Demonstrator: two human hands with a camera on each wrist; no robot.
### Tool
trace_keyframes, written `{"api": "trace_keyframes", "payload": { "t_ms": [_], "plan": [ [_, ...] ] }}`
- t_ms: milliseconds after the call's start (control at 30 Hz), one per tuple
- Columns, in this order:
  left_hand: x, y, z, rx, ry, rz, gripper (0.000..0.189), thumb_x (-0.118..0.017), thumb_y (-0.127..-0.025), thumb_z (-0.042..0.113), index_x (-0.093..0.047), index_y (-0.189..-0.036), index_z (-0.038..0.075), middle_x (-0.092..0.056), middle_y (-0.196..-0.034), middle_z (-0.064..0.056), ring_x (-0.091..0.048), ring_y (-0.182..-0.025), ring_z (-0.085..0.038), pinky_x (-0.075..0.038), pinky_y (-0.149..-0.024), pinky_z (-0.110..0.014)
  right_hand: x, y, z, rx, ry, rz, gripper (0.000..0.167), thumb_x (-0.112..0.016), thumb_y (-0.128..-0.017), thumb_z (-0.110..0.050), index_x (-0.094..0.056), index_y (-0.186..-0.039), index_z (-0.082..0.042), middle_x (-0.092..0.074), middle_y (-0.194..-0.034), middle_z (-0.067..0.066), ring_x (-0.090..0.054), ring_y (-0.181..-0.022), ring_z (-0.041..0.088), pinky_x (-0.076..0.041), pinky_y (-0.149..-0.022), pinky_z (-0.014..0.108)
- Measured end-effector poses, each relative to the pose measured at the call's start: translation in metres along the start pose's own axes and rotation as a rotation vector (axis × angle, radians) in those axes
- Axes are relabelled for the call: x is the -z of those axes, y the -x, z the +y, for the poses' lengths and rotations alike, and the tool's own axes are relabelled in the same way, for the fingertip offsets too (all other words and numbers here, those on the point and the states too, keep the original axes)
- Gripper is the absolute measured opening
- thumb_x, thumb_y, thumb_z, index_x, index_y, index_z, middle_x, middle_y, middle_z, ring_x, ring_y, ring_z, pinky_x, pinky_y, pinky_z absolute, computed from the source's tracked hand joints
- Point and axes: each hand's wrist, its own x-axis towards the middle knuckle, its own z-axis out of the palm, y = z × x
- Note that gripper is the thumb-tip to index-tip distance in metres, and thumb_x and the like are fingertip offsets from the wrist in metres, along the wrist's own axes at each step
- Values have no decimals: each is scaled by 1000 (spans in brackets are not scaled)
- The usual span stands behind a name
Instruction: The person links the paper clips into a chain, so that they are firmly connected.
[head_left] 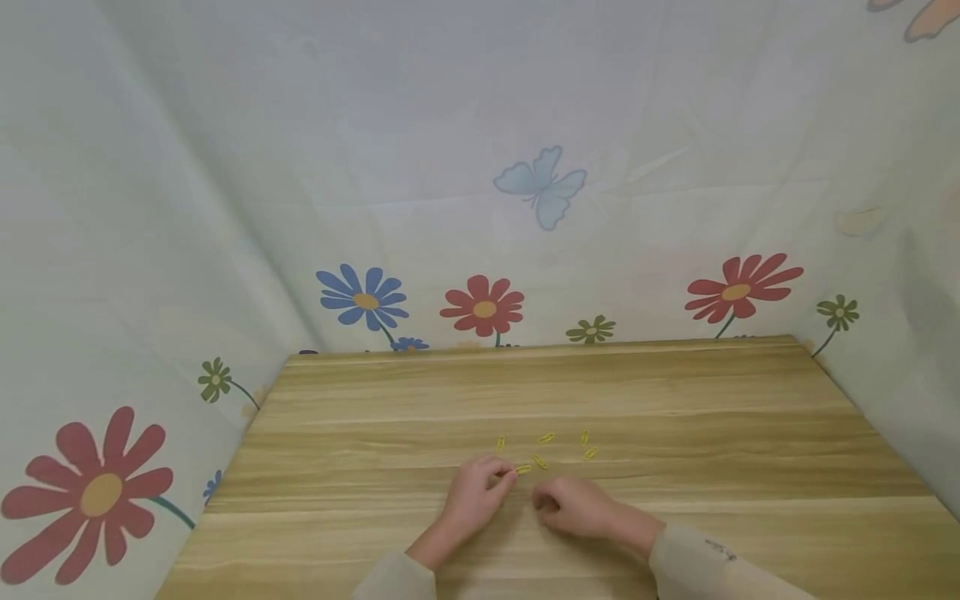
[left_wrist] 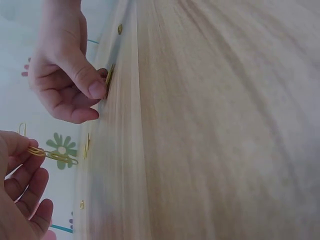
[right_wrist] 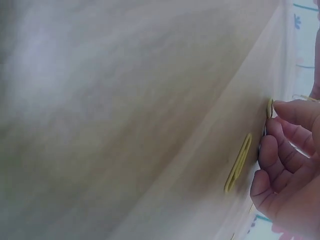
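My left hand (head_left: pixel 476 497) pinches yellow paper clips (left_wrist: pixel 59 157) between thumb and forefinger; they hang together in a short string, with one loop sticking up behind the fingertips. To its right, my right hand (head_left: pixel 577 506) is low over the wooden table. In the right wrist view, the right thumb and forefinger pinch a yellow paper clip (right_wrist: pixel 270 108) close to the tabletop. Another paper clip (right_wrist: pixel 238 162) lies on the wood beside the curled fingers of that hand. In the head view, the right hand's own clip is hidden by its fingers.
Beyond the hands, several loose yellow paper clips (head_left: pixel 546 437) lie scattered on the wooden table (head_left: pixel 360 433). A pale curtain (head_left: pixel 420 208) printed with flowers and butterflies hangs around the table's back and sides.
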Motion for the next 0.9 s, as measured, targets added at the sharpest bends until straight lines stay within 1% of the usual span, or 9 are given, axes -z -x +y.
{"api": "trace_keyframes", "payload": {
  "t_ms": [100,200,333,533,700,900],
  "plan": [
    [0,0,1,9,-4,-2,11,-59,-83,20,-68,-83,13,-66,-81,5,-60,-81,-11,-46,-75,-28,4,2,2,-24,-3,23,13,-61,-76,-8,-64,-88,-6,-55,-67,-8,-41,-55,-1,-38,-52,16],
    [-1,-1,1,11,-6,-1,11,-59,-83,20,-68,-83,13,-66,-82,5,-60,-82,-12,-47,-75,-29,6,4,5,-38,11,54,9,-61,-78,-9,-64,-86,-7,-57,-67,-7,-43,-56,-1,-38,-51,18],
    [-1,-1,2,8,-6,6,11,-59,-83,20,-68,-84,13,-66,-82,5,-60,-82,-12,-46,-75,-29,10,8,12,-27,24,74,8,-60,-80,-10,-65,-86,-9,-64,-77,-4,-52,-65,2,-42,-57,21],
    [-3,1,1,6,-4,12,10,-60,-82,19,-68,-83,12,-66,-82,4,-59,-81,-12,-46,-75,-29,15,13,18,-4,13,53,11,-63,-78,-12,-67,-88,-10,-67,-86,-1,-60,-79,10,-47,-67,24],
    [-4,1,0,-17,-1,22,9,-61,-82,18,-68,-82,12,-66,-80,4,-59,-79,-11,-47,-73,-27,13,14,21,43,59,53,11,-63,-79,-16,-69,-89,-13,-67,-90,-2,-61,-85,12,-48,-72,25],
    [-5,0,1,-19,10,18,10,-60,-82,18,-68,-82,12,-65,-79,5,-58,-77,-10,-46,-71,-26,10,16,25,164,115,108,9,-65,-77,-12,-69,-84,-14,-67,-84,-4,-61,-79,7,-48,-69,21]
  ]
}}
